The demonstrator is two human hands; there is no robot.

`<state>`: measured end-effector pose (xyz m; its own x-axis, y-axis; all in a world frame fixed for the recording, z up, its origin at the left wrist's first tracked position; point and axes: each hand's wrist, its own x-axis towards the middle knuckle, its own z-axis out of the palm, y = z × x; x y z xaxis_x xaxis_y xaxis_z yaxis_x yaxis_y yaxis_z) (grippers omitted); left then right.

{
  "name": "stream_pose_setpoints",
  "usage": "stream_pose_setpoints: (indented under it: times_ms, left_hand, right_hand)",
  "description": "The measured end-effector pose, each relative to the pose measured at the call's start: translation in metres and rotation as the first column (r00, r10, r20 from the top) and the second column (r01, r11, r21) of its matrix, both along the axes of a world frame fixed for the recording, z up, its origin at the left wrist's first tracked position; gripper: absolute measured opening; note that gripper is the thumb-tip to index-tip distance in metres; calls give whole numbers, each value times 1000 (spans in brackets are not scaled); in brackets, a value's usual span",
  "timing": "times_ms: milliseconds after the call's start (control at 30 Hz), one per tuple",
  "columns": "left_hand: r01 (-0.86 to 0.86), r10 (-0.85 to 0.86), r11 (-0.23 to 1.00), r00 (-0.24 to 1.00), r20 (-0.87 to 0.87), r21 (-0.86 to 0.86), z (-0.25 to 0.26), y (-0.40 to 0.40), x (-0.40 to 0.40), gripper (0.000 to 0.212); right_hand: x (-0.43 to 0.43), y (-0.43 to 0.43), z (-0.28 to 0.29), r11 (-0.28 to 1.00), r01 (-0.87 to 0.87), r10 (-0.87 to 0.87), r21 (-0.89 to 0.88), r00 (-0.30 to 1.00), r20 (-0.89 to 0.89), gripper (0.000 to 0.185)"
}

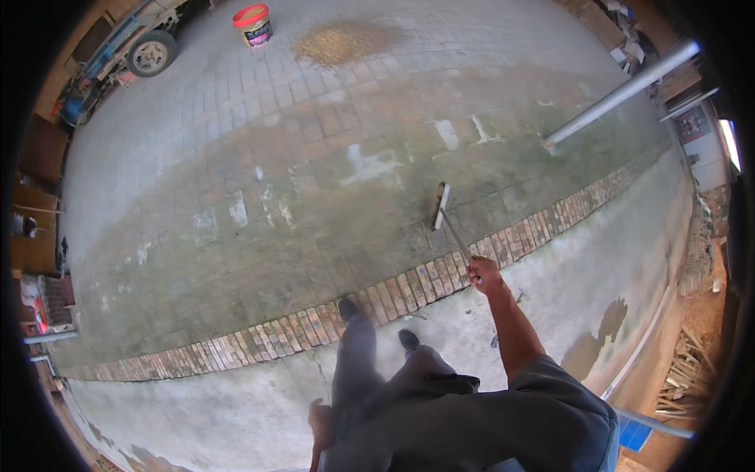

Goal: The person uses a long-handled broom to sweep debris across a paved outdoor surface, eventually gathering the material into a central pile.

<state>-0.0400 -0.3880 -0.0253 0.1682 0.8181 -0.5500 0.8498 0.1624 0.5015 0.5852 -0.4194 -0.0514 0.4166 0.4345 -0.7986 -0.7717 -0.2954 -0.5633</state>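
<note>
My right hand (483,273) grips the long handle of a push broom (441,206) out in front of me. The broom has a pale, narrow head with dark bristles along its far side. Its head is over the mossy paving, past the row of edging bricks (407,292). Beside my left thigh hangs my left hand (320,418), its fingers curled; whether anything is inside them cannot be made out. One of my shoes is at the brick row, the other on the pale concrete strip (236,383).
A pile of grain (339,44) lies on the paving ahead, near a red-rimmed bucket (252,26) filled with similar material. A wheeled vehicle (150,54) stands far left. One metal post (619,94) rises at right. Split wood (687,377) is heaped at lower right.
</note>
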Motion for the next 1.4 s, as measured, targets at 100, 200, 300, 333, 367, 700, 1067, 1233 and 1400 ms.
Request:
stream_pose_setpoints:
  times_ms: [100, 200, 300, 333, 367, 700, 1067, 1233, 1400]
  left_hand:
    - [-46, 45, 997, 999, -16, -67, -3, 29, -1, 28]
    - [-20, 19, 998, 1000, -16, -52, -16, 53, -10, 28]
    - [-41, 43, 999, 995, 90, -29, 5, 84, 5, 29]
    - [6, -10, 992, 999, 35, 123, -5, 86, -6, 29]
    - [-40, 39, 996, 999, 16, 79, -9, 80, -17, 29]
    - [-237, 218, 965, 962, -164, -110, -13, 56, -12, 31]
    - [-107, 109, 993, 993, -34, 54, 8, 103, 86, 26]
    - [-137, 138, 990, 990, -33, 24, 10, 105, 76, 27]
    - [-423, 434, 879, 901, 3, -218, -10, 80, 37, 33]
  right_hand:
    - [-28, 40, 20, 1000, -14, 15, 16, 999, -32, 10]
    - [-68, 85, 22, 991, -136, 136, 7, 985, -104, 13]
    - [-106, 129, 14, 956, -294, 290, -9, 946, -144, 12]
    - [-125, 152, 13, 935, -355, 352, 17, 919, -179, 10]
    - [-145, 173, 11, 910, -413, 412, 45, 886, -214, 9]
    - [-204, 268, -46, 754, -650, 648, 97, 711, -274, 5]
    - [12, 216, -16, 944, -318, 303, -93, 942, -141, 18]
    - [-3, 250, 2, 928, -329, 317, -177, 944, -92, 11]
    - [-110, 315, 3, 838, -546, 522, -19, 810, -266, 19]
